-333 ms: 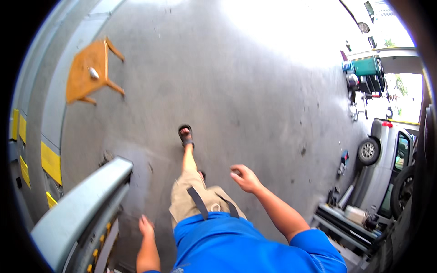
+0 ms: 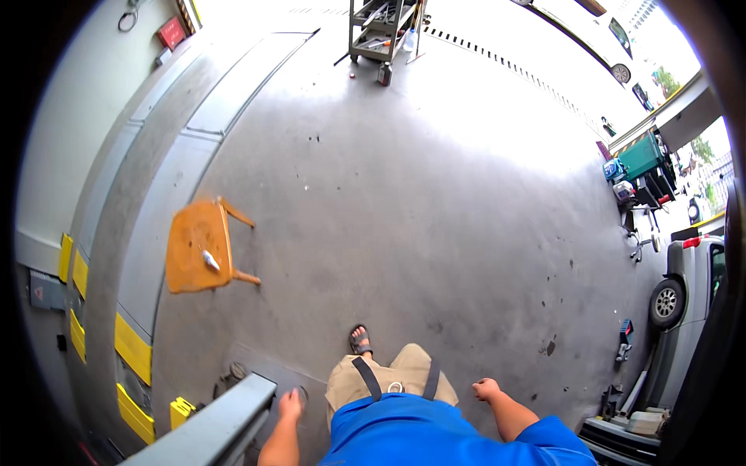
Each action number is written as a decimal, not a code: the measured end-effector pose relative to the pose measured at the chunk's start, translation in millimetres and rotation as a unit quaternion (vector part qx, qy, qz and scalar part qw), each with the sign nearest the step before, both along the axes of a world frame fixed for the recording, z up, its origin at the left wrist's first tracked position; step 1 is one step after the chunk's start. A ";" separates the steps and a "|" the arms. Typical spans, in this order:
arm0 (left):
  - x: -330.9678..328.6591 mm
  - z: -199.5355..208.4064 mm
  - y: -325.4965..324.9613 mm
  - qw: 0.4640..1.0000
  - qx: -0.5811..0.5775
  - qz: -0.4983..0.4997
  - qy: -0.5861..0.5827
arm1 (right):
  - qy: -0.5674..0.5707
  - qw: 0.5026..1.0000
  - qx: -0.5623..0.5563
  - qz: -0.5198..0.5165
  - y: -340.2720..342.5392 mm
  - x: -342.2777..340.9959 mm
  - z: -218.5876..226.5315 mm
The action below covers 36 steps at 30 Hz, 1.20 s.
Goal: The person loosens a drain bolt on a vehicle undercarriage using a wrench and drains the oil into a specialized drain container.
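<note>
My left hand (image 2: 291,405) hangs low beside the end of a grey metal beam (image 2: 225,419), its fingers loosely curled; I see nothing in them. I cannot tell whether it touches the beam. Out to the right, over the bare concrete floor, my right hand (image 2: 486,389) is closed, and nothing shows in it. Ahead on the left stands an orange wooden stool (image 2: 190,245). On its seat lies a small white-and-grey object (image 2: 210,260), too small to name.
A tool cart (image 2: 381,31) stands far ahead, with a dark bottle (image 2: 385,74) on the floor beside it. Yellow blocks (image 2: 134,349) line the left-hand ramp. To the right are a silver vehicle (image 2: 695,287), a floor jack (image 2: 625,339) and a green bin (image 2: 641,158).
My view has shifted, bringing the tool cart into sight. The stool now appears lower and nearer. My right hand has swung down and back; my left hand has come up beside the beam's end.
</note>
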State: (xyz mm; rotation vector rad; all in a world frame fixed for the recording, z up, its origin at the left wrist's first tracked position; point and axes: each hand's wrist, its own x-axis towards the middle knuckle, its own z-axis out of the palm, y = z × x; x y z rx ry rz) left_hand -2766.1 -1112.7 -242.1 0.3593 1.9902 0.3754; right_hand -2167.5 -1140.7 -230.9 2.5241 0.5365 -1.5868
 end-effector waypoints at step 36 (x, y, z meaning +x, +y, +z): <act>340.3 58.8 1343.0 0.954 0.245 -0.175 -0.012 | 0.096 0.945 0.174 -0.260 1082.5 258.6 14.7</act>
